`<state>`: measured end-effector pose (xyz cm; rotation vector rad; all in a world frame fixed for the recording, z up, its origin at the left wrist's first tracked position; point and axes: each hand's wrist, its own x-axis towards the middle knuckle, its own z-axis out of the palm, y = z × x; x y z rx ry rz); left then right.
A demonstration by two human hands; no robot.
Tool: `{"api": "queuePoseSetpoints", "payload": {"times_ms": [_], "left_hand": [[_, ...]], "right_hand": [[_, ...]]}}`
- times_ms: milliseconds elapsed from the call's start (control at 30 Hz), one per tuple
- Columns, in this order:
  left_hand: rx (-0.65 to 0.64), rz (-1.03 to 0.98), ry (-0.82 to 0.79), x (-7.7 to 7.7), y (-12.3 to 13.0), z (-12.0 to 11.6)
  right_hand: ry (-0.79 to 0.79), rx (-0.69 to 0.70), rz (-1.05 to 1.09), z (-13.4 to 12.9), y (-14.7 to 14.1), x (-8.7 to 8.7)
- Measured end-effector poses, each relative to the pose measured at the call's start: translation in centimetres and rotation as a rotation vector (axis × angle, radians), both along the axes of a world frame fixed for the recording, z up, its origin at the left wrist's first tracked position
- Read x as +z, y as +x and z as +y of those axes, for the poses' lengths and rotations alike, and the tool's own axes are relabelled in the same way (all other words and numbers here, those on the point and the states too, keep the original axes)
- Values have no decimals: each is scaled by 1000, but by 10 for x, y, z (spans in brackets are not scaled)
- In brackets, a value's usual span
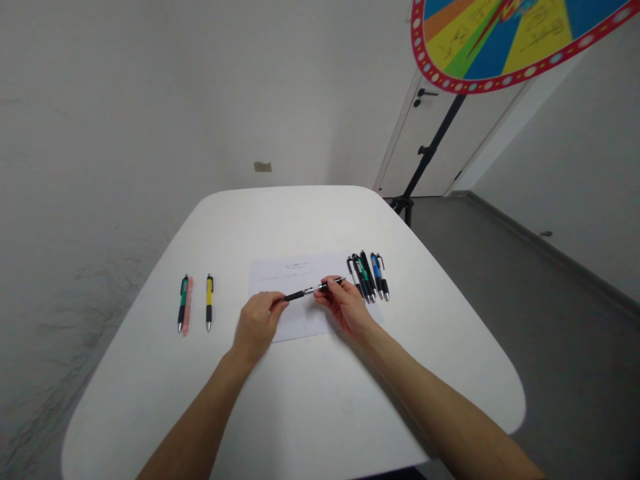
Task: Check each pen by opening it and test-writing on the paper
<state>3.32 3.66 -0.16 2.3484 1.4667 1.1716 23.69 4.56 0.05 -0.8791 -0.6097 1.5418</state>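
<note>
Between my hands, above a white paper sheet (300, 327), is a pen (309, 291) with a black grip and a silvery middle. My left hand (259, 325) pinches its grip end. Closed around the other end is my right hand (346, 307), which covers part of the barrel. Just beyond the right hand, several pens (366, 275) with black, green and dark barrels lie side by side, and blue pens (377, 273) rest at their right. Off to the left lie a green pen (183, 300), a pink pen (188, 307) touching or nearly touching it, and a yellow pen (209, 300).
Everything lies on a white table (280, 220) with rounded corners. Behind it stands a wall with a small tan patch (263, 167). A colourful wheel (493, 40) on a black stand (435, 143) rises at the back right, before a white door (450, 160).
</note>
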Motion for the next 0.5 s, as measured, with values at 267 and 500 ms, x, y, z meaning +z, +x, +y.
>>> {"api": "queuePoseSetpoints", "payload": {"times_ms": [267,500], "left_hand": [[4,32,-4,0,-2,-2],[-76,62,104,-5,7,-3]], "right_hand": [[8,-8,19,-1,0,3],[10,162,-28,-11,-13,6]]}}
